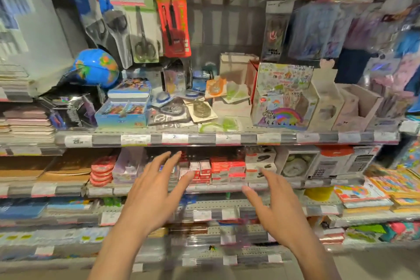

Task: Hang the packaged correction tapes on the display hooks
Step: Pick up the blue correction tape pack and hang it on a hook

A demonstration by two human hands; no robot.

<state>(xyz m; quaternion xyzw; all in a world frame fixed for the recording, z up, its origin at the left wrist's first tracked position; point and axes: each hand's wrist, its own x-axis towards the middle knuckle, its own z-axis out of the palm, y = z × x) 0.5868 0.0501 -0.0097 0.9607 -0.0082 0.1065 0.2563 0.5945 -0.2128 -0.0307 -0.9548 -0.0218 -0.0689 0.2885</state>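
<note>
Both hands empty right now, fingers spread wide. My left hand [152, 191] and right hand [276, 209] hover low in the center of the frame, pointing up at the shelf [227, 139]. The correction tape packs [200, 107] lie flat in a loose pile mid-frame, long sides running every which way.

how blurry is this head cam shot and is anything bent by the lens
Head view: soft motion smear throughout, so the price labels cannot be read; both empty, open hands, left hand and right hand, are a little sharper; the wide lens bows the shelf edge and tilts the hanging packs outward; lighting is even.
</note>
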